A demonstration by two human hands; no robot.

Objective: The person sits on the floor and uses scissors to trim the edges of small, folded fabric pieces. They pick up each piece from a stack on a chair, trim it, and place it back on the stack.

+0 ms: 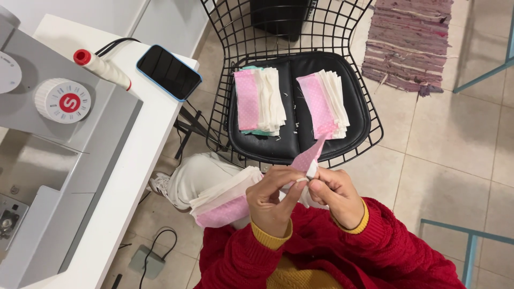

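Pinching a pink dotted fabric piece (309,157) between closed fingertips, the left hand (273,200) and right hand (334,195) hold it above the lap, near the front edge of the black chair cushion (300,144). Two fabric stacks (261,100) lie on the cushion, free floor to the right.

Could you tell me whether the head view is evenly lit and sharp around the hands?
Head view: soft, even light with faint shadows; mild glare on the black seat cushion; the left hand, right hand and pink fabric piece look reasonably sharp; straight edges bow slightly towards the frame's borders.
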